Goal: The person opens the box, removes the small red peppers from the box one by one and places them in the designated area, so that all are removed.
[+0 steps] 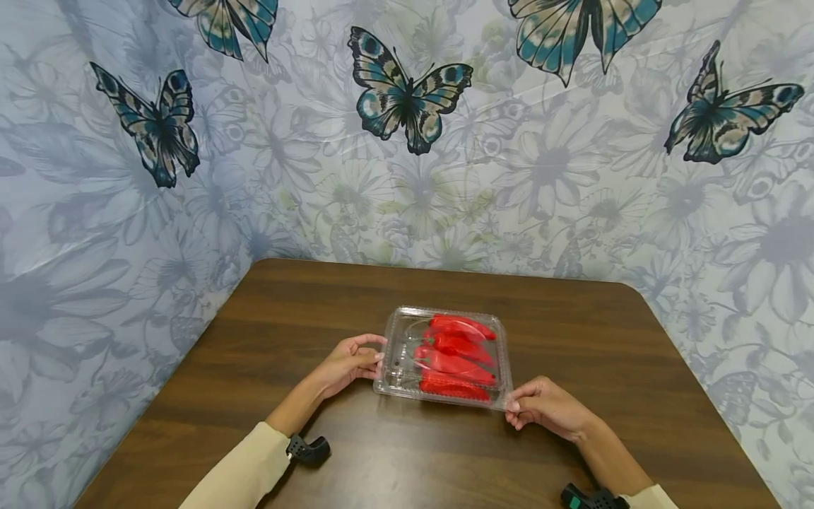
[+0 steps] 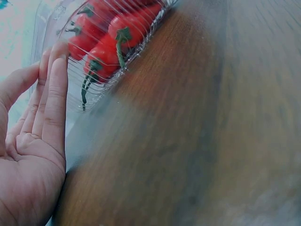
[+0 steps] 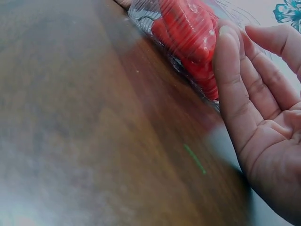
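A clear plastic clamshell box (image 1: 397,367) with ribbed walls sits on the table, its lid down. Several red peppers (image 1: 454,364) with green stems lie side by side inside; in the left wrist view their stems (image 2: 121,52) point toward the left hand. My left hand (image 1: 350,364) pinches the box's left edge between thumb and fingers. At the front right corner, my right hand (image 1: 550,406) pinches the rim with thumb and fingertips. The right wrist view shows the tips of the red peppers (image 3: 193,37) through the plastic, beside the right hand's fingers (image 3: 230,70).
The brown wooden table (image 1: 331,297) has rounded back corners. Behind it hangs a pale floral cloth (image 1: 547,170) with butterflies. Black bands are on both wrists, the left band (image 1: 309,451) and the right band (image 1: 591,498).
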Demonstrator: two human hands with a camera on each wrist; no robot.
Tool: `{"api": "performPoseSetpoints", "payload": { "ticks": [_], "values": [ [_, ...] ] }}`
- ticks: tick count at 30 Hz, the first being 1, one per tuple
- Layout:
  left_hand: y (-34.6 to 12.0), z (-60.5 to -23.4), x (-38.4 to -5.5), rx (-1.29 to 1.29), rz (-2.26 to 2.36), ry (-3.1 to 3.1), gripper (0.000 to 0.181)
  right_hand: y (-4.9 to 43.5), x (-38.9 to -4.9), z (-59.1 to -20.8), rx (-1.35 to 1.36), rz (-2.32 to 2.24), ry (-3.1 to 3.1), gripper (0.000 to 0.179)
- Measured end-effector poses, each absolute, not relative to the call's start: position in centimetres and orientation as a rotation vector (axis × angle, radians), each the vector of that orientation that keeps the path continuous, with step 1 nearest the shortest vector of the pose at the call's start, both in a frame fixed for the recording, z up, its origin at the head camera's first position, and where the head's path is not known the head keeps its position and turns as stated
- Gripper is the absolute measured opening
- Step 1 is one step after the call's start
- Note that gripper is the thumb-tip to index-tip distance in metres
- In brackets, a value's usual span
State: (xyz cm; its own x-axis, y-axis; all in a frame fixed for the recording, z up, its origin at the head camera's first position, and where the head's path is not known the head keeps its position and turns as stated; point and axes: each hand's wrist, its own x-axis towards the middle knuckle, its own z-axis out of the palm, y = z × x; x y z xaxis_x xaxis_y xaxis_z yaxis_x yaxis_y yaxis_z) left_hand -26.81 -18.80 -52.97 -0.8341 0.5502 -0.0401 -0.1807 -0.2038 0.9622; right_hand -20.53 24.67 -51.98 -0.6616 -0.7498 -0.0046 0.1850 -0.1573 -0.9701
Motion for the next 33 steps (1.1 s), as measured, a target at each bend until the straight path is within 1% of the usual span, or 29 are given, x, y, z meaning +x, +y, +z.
{"api": "performPoseSetpoints", "payload": {
  "ticks": [3,10,20,33],
  "values": [
    [-18.64,-52.85,-26.8,0.432,2.076,1.591,0.03,24.7,-20.5,-52.11,-0.659,-1.896,1.477,0.023],
    [-18.59,-52.79,-26.85,0.43,2.069,1.597,0.033,24.7,-20.48,-52.29,-0.756,-1.875,1.448,0.019],
    [-18.83,-52.94,-26.9,0.443,2.061,1.6,0.033,24.55,-20.34,-52.1,-0.748,-1.863,1.459,0.018],
    [-18.91,-52.9,-26.89,0.472,2.052,1.575,0.031,24.57,-20.34,-52.03,-0.735,-1.846,1.437,0.023]
  ]
}}
